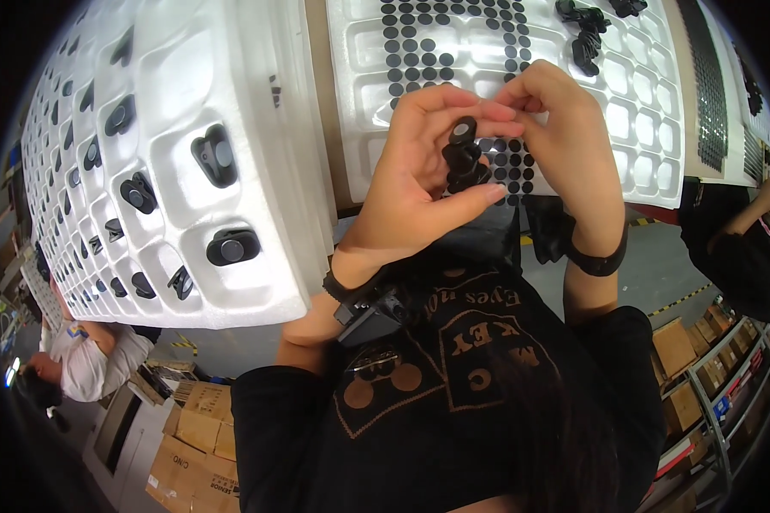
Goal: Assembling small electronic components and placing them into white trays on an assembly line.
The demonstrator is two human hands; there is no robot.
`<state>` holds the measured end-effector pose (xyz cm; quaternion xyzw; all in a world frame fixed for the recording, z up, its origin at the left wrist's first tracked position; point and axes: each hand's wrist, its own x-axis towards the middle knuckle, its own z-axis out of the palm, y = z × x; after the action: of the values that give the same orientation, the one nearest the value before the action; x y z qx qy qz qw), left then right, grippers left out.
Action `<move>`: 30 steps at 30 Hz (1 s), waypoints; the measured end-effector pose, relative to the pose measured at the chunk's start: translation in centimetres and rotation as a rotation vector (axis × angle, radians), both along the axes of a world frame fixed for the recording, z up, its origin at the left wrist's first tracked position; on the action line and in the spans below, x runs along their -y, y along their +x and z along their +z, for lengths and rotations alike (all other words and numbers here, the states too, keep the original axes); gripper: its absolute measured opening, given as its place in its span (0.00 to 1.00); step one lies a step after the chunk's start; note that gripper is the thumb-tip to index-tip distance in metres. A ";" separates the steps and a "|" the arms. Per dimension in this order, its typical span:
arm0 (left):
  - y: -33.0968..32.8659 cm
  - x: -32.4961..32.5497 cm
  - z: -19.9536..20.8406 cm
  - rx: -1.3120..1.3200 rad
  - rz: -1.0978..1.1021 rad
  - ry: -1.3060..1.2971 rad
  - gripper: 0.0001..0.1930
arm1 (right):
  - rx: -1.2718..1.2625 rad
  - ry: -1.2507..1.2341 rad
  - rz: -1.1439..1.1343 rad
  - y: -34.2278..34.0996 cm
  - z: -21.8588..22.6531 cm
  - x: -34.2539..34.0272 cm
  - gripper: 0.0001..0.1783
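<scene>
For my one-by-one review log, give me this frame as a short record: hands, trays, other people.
Left hand: cupped around small black plastic pieces
Right hand: fingertips pinched together at the left hand's fingertips; anything between them cannot be made out
Left side: white moulded foam tray, black plastic clips in its compartments
Ahead: white compartment tray with rows of flat round black discs, loose black parts toward its right
Other people: person in white shirt, left; person in dark clothing, right

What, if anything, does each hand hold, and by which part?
The left hand cradles small black plastic clips in its palm, gripped part unclear. Whether the right hand holds anything cannot be told.
</scene>
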<state>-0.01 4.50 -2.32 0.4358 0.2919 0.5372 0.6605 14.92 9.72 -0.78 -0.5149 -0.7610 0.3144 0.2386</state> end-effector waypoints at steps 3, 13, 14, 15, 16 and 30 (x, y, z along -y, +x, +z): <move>0.0 0.4 0.1 0.027 -0.016 -0.007 0.29 | -0.028 0.010 -0.023 -0.1 0.2 0.4 0.05; 0.6 1.4 0.3 -0.200 -0.019 -0.077 0.19 | 0.038 0.027 0.025 0.3 -0.2 1.1 0.07; 0.7 1.4 0.2 -0.200 -0.019 -0.077 0.19 | 0.046 0.038 0.025 0.3 -0.3 1.1 0.08; 0.9 1.4 0.1 -0.265 0.042 0.009 0.18 | 0.053 0.049 0.025 0.3 -0.4 1.1 0.08; 1.0 1.2 0.0 -0.329 0.103 0.096 0.17 | 0.061 0.060 0.024 0.4 -0.4 1.2 0.08; 1.1 1.7 -1.3 -0.391 0.147 0.156 0.29 | -0.482 -0.035 -0.029 1.4 1.2 3.7 0.02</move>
<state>1.06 2.81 -3.65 0.5587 0.4029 0.5102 0.5149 16.36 6.01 0.46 -0.4399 -0.6692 0.4377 0.4088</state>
